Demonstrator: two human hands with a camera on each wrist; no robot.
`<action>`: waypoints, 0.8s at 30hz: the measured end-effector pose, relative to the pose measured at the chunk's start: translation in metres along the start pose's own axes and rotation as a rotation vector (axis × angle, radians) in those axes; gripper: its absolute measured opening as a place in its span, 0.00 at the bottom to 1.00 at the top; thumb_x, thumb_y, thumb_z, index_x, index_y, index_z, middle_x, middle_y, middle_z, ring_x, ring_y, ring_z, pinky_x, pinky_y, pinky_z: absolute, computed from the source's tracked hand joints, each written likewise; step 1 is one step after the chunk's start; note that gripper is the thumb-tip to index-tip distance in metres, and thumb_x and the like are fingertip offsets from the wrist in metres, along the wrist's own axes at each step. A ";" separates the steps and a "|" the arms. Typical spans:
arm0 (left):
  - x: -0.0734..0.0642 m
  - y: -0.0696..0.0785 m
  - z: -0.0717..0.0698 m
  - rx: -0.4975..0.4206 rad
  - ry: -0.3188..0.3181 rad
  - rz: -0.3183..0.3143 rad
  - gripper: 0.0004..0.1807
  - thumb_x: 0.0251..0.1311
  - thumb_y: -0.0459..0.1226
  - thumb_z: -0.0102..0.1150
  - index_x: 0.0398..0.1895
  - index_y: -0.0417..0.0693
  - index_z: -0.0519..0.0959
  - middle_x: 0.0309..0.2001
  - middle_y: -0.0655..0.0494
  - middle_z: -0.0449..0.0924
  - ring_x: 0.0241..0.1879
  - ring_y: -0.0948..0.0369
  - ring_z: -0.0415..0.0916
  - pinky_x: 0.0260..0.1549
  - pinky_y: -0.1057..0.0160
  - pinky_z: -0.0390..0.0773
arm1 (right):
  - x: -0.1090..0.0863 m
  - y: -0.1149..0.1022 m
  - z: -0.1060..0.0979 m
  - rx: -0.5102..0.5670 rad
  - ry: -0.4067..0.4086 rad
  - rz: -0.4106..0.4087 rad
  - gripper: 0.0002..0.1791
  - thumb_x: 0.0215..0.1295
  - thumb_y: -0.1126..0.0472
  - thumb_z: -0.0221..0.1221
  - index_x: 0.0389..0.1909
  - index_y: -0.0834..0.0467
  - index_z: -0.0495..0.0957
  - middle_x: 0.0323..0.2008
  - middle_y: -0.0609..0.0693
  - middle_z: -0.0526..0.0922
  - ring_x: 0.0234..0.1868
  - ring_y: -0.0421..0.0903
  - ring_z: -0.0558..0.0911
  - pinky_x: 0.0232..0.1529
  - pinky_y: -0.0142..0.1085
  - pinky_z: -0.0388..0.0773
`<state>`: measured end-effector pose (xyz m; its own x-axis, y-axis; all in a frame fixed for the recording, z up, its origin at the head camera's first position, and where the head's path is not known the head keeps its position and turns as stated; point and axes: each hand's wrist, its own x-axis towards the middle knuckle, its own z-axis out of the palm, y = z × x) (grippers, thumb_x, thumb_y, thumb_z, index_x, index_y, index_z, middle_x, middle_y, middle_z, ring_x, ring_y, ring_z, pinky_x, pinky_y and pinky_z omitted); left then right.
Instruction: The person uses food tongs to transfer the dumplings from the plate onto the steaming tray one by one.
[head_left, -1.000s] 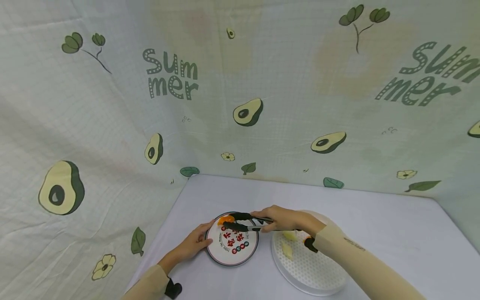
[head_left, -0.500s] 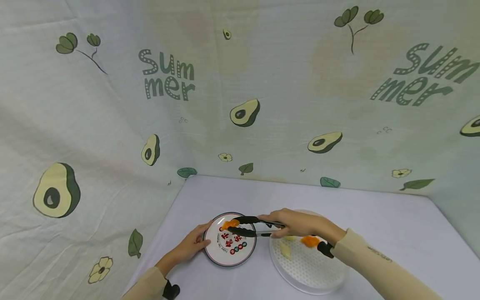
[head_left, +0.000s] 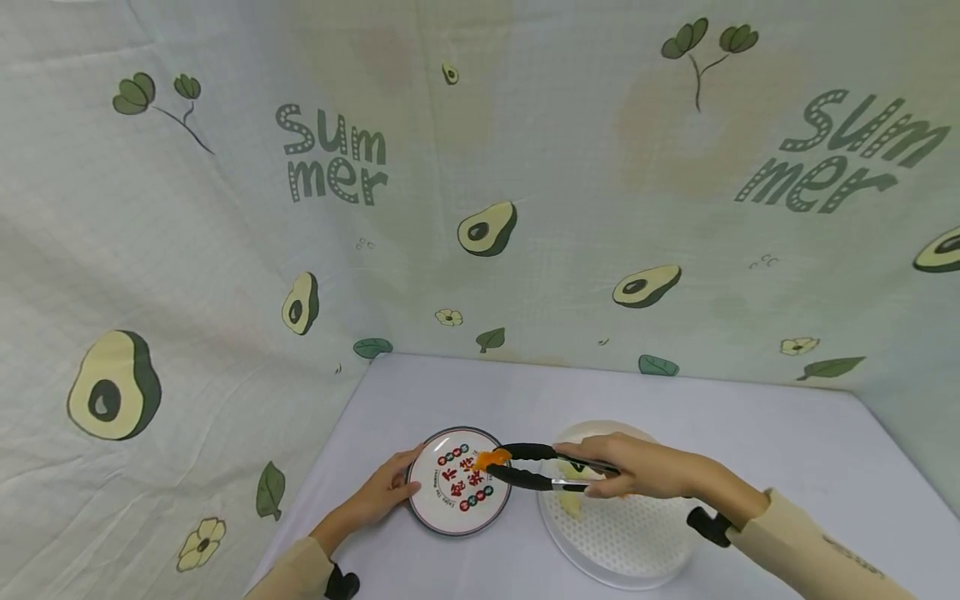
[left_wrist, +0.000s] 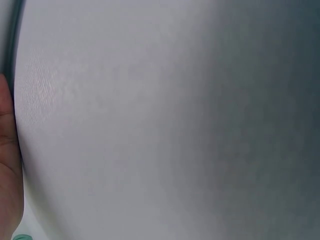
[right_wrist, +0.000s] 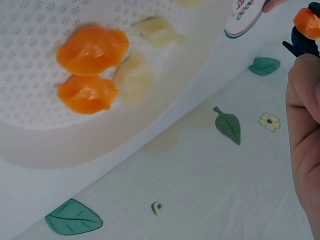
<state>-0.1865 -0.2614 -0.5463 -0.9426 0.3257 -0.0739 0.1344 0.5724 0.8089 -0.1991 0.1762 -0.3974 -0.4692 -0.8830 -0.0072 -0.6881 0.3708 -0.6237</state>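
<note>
My left hand (head_left: 382,492) holds the left rim of a small round plate (head_left: 447,518), white with red characters and a dark edge. In my right hand (head_left: 637,467) is a pair of tongs (head_left: 531,452) with black tips, pointing left. Between those tips sits an orange dumpling (head_left: 491,459), over the right part of the plate in the head view. In the right wrist view the same dumpling (right_wrist: 307,23) shows at the top right corner, beyond my thumb. My left hand (left_wrist: 7,165) fills only the left edge of its own wrist view.
Right of the plate stands a round white perforated tray (head_left: 637,546), partly under my right forearm. Two orange dumplings (right_wrist: 92,50) and several pale yellow dumplings (right_wrist: 134,77) lie on it. Behind the white table (head_left: 465,379) hangs a cloth (head_left: 562,275) printed with avocados.
My right hand has moved right with the tongs, carrying the orange dumpling from the plate's upper left to its right side. My left hand stays at the rim.
</note>
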 end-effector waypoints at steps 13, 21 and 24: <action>0.000 0.004 0.001 -0.001 0.017 -0.030 0.36 0.68 0.37 0.60 0.76 0.43 0.60 0.66 0.42 0.66 0.32 0.61 0.64 0.34 0.66 0.67 | -0.083 0.011 0.002 0.058 0.067 0.104 0.31 0.74 0.54 0.57 0.72 0.65 0.64 0.65 0.60 0.73 0.59 0.40 0.73 0.53 0.33 0.74; 0.003 0.003 0.004 -0.009 0.044 -0.071 0.35 0.67 0.37 0.61 0.76 0.48 0.61 0.70 0.43 0.64 0.64 0.47 0.62 0.65 0.41 0.57 | -0.116 0.026 0.012 0.021 0.095 0.167 0.32 0.72 0.54 0.59 0.70 0.66 0.67 0.63 0.62 0.74 0.63 0.43 0.72 0.54 0.33 0.74; 0.004 0.001 0.005 -0.005 0.043 -0.077 0.35 0.67 0.37 0.62 0.76 0.48 0.62 0.70 0.43 0.64 0.61 0.49 0.63 0.65 0.41 0.58 | -0.125 0.031 0.017 0.040 0.094 0.194 0.32 0.71 0.54 0.60 0.70 0.66 0.67 0.63 0.61 0.75 0.62 0.41 0.73 0.53 0.32 0.75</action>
<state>-0.1886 -0.2553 -0.5486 -0.9624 0.2479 -0.1111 0.0593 0.5909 0.8046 -0.1522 0.2933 -0.4287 -0.6417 -0.7647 -0.0583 -0.5583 0.5179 -0.6481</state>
